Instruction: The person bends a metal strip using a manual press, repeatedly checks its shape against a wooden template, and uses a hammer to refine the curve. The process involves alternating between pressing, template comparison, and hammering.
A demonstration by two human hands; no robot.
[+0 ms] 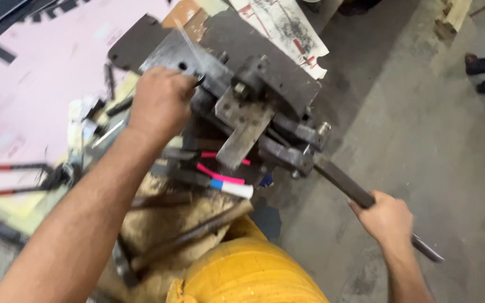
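right hand [389,220] clamped on the long dark steel lever bar [343,182] for leverage; left hand [161,101] closed, pinning thin metal strip [189,45] at the grey bench shear [254,106].

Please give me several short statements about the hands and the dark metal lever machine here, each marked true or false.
1. The right hand grips the long dark metal lever bar. True.
2. The left hand rests on the grey concrete floor. False: it is up at the dark metal lever machine, against its flat steel plate.
3. Red-handled cutters lie at the left. True.
4. The yellow cloth covers the machine. False: it is below the machine.
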